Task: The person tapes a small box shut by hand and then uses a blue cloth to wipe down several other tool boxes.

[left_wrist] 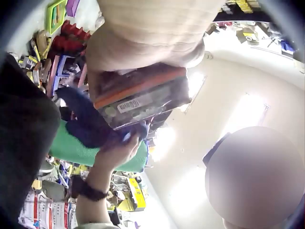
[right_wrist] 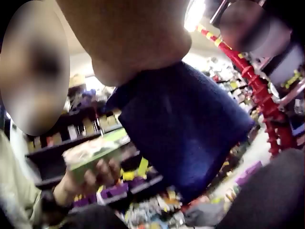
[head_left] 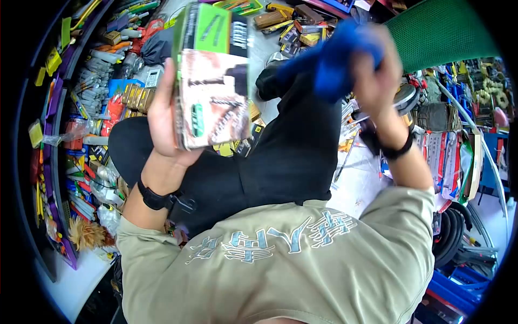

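A box with a green and black top and pictures of screws or bits (head_left: 216, 97) is upright in my left hand (head_left: 164, 121), which grips it by its side. In the left wrist view the box (left_wrist: 147, 102) shows an orange stripe and a barcode label. My right hand (head_left: 377, 75), blurred, holds a bunched blue cloth (head_left: 337, 59) to the right of the box, apart from it. The cloth (right_wrist: 176, 124) hangs down from the hand in the right wrist view.
Packed small goods (head_left: 97, 81) fill the left side beside a purple-edged shelf (head_left: 51, 146). A green mesh roll (head_left: 440, 35) lies at the upper right. Small boxes (head_left: 297, 27) are scattered beyond my legs, and black hoses (head_left: 453, 232) are coiled at the right.
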Demonstrator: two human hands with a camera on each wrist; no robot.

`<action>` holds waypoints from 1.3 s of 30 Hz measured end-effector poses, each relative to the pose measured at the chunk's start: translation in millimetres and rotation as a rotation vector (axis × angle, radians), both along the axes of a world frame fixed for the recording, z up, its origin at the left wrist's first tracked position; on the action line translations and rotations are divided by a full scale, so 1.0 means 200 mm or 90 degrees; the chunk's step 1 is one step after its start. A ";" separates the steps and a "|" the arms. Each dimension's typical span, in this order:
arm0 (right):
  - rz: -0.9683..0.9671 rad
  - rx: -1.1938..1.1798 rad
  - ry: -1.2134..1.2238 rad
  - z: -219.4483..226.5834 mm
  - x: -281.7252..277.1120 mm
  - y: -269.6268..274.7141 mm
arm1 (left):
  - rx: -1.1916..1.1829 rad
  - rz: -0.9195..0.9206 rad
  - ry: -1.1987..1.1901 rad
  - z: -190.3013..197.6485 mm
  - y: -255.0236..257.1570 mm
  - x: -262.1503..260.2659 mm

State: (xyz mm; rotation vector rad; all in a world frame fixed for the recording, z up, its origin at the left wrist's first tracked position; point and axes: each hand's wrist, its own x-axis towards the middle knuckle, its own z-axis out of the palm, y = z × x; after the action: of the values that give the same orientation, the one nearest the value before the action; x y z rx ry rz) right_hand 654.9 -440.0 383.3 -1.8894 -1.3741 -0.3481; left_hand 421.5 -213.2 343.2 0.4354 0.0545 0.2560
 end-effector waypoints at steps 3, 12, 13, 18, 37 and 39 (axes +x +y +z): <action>0.344 -0.360 -0.207 -0.28 -0.29 -0.19 | 0.012 0.055 0.049 -0.03 0.07 0.01; -0.154 -0.607 0.026 -0.61 0.61 0.16 | 0.042 0.165 0.038 0.06 0.18 -0.18; -0.034 -0.717 -0.032 -0.56 0.55 0.24 | 0.081 0.129 -0.012 0.08 0.21 -0.22; 0.412 -0.392 -0.045 -0.50 -0.52 0.43 | 0.126 0.148 -0.096 0.08 0.34 -0.38; 0.879 0.049 -0.188 -0.69 -1.03 1.21 | 0.162 0.443 0.133 0.30 0.29 -0.58; 0.709 0.053 -0.231 -0.69 -0.91 1.31 | 0.171 0.433 0.102 0.30 0.30 -0.57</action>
State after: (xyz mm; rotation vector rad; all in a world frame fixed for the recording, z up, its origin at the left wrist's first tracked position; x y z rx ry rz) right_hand 472.5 -178.6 246.2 -0.7734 -2.3508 -0.1608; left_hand 308.2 -153.4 403.5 0.6966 0.3315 0.9051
